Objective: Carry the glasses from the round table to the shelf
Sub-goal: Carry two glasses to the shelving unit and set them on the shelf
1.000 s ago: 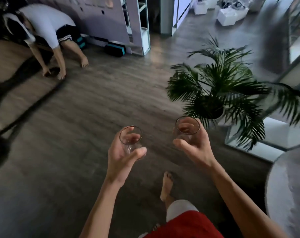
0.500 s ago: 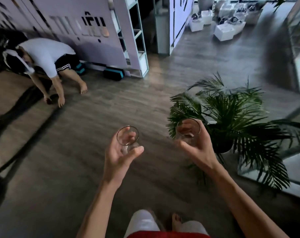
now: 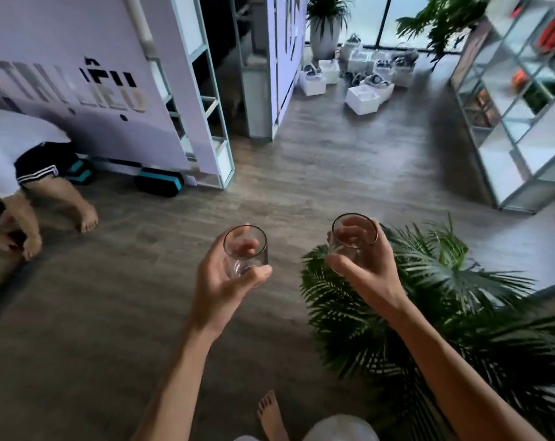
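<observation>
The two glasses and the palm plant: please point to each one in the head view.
left glass (image 3: 246,249), head view, on its clear side wall.
right glass (image 3: 354,237), head view, on its wall below the rim.
palm plant (image 3: 435,281), head view, on its fronds.

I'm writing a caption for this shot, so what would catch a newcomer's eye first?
First, the two clear glasses held up in the middle: one in the left hand, one in the right hand, both upright and apparently empty. Next, the palm plant low on the right, beside the right arm. Then the white shelf at far right, across the wood floor.
</observation>
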